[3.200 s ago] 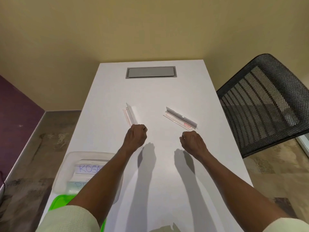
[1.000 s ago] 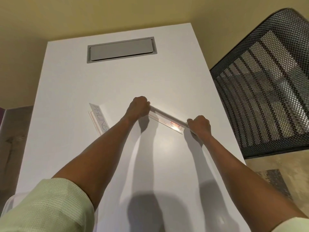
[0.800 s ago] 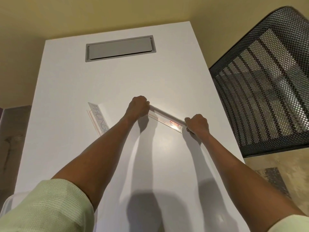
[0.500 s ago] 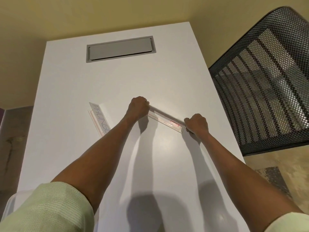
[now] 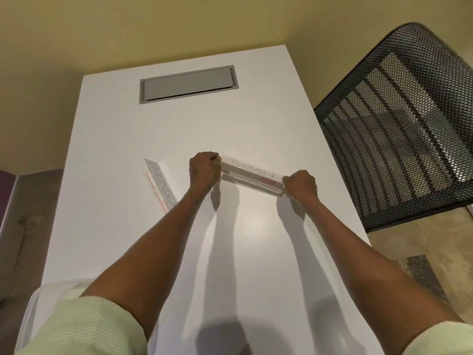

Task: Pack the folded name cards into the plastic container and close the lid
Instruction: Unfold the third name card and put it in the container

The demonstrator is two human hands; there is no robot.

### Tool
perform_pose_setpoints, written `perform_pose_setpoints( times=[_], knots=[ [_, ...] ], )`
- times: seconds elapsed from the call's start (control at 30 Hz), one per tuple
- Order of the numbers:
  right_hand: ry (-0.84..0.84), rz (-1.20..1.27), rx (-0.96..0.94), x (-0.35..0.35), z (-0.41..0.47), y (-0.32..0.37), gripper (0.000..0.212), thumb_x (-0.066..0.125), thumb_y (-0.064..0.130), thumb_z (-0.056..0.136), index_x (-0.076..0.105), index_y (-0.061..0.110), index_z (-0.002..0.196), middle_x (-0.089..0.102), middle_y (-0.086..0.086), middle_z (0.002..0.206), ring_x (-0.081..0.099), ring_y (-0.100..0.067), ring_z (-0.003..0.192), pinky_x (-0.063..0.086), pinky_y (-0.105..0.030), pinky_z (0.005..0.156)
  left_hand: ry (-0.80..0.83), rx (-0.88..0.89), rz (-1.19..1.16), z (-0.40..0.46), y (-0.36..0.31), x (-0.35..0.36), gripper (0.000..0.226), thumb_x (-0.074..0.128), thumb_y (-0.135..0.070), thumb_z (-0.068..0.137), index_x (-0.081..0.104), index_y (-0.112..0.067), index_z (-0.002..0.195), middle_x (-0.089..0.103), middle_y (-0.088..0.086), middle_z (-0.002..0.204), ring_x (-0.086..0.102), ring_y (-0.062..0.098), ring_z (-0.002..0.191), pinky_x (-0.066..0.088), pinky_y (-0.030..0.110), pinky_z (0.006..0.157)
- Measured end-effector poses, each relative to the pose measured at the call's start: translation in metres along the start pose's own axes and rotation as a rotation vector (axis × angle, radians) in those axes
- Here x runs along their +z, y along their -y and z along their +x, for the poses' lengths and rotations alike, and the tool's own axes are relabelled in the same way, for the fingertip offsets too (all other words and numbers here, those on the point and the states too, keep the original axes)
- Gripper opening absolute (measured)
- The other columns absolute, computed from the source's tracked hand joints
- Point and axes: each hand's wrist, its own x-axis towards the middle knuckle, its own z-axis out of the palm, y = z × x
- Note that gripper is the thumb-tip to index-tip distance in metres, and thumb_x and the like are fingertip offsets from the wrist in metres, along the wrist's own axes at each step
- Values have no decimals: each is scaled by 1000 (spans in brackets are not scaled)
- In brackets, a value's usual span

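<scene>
A folded white name card with a small red label (image 5: 252,172) is held over the white table, tilted so its lettered face shows. My left hand (image 5: 204,169) grips its left end and my right hand (image 5: 299,184) grips its right end. A second folded name card with blue lettering (image 5: 161,184) lies on the table to the left of my left forearm. The clear plastic container (image 5: 33,303) shows only as a corner at the lower left, mostly hidden by my left sleeve.
A grey cable hatch (image 5: 188,84) is set into the far end of the table (image 5: 243,252). A black mesh chair (image 5: 399,129) stands close to the table's right edge. Floor shows on both sides.
Both hands reached forward from the near table and took hold of the right-hand card. In the last half second they tilted it up, so its lettered face now shows.
</scene>
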Motion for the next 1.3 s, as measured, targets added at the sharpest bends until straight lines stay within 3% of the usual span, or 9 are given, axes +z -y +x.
perform_pose_setpoints(
  times=[0.1, 0.27, 0.47, 0.77, 0.83, 0.9, 0.93, 1.03, 1.3],
  knots=[
    [5, 33, -28, -4, -6, 0, 28, 51, 18, 87, 62, -4, 73, 64, -17, 71, 57, -30, 65, 37, -26, 52, -54, -115, -163, -7, 2, -4, 19, 59, -15, 88, 74, -3, 94, 63, -6, 79, 55, 13, 79, 36, 18, 74],
    [-36, 131, -83, -7, -12, -4, 29, 54, 16, 90, 68, -9, 82, 72, -22, 87, 66, -35, 81, 56, -40, 74, -108, -243, -328, -17, 2, -8, 24, 67, -13, 82, 75, -10, 104, 74, 4, 106, 67, 17, 101, 47, 20, 87],
    [-66, 198, -111, -9, -22, -11, 19, 56, 7, 87, 68, -4, 78, 65, -13, 75, 55, -26, 69, 56, -42, 70, -111, -309, -392, -32, 11, -11, 23, 74, -11, 77, 75, -9, 100, 75, 7, 102, 70, 20, 97, 53, 32, 97],
    [-118, 184, -183, -9, -31, -26, 22, 57, -4, 78, 43, -4, 61, 32, -8, 65, 27, -20, 65, 24, -28, 56, -82, -321, -336, -53, 24, -6, 21, 77, -8, 73, 76, -8, 94, 76, 8, 95, 72, 25, 90, 58, 37, 88],
    [-116, 223, -177, -8, -31, -29, 12, 58, -4, 78, 60, -7, 66, 35, -5, 63, 30, -21, 64, 27, -26, 55, -75, -315, -316, -57, 26, -4, 22, 78, -7, 73, 76, -8, 95, 76, 7, 92, 72, 20, 90, 56, 28, 85],
    [-124, 239, -198, -7, -31, -33, 30, 58, -4, 77, 50, 12, 53, 33, -1, 61, 27, -22, 67, 25, -21, 49, -68, -304, -280, -61, 28, -3, 22, 78, -7, 74, 76, -7, 95, 77, 6, 90, 71, 17, 91, 49, 20, 81],
    [-127, 238, -198, -7, -31, -34, 22, 58, -4, 77, 40, -3, 66, 36, -3, 58, 28, -26, 66, 27, -19, 47, -62, -301, -266, -63, 28, -2, 23, 78, -7, 73, 76, -7, 96, 77, 6, 90, 71, 16, 91, 46, 18, 81],
    [-135, 289, -157, -6, -33, -36, 12, 63, 1, 81, 73, 0, 88, 73, -12, 81, 61, -33, 78, 47, -23, 65, -36, -303, -241, -68, 30, -2, 26, 79, -6, 73, 75, -7, 99, 77, 6, 91, 70, 15, 89, 45, 18, 81],
    [-167, 301, -157, -4, -37, -49, 13, 65, 6, 80, 77, 6, 87, 75, -16, 90, 66, -35, 90, 56, -41, 81, -9, -310, -199, -79, 34, 5, 17, 74, -5, 74, 76, -14, 88, 75, 0, 76, 70, 17, 75, 53, 23, 69]
  ],
)
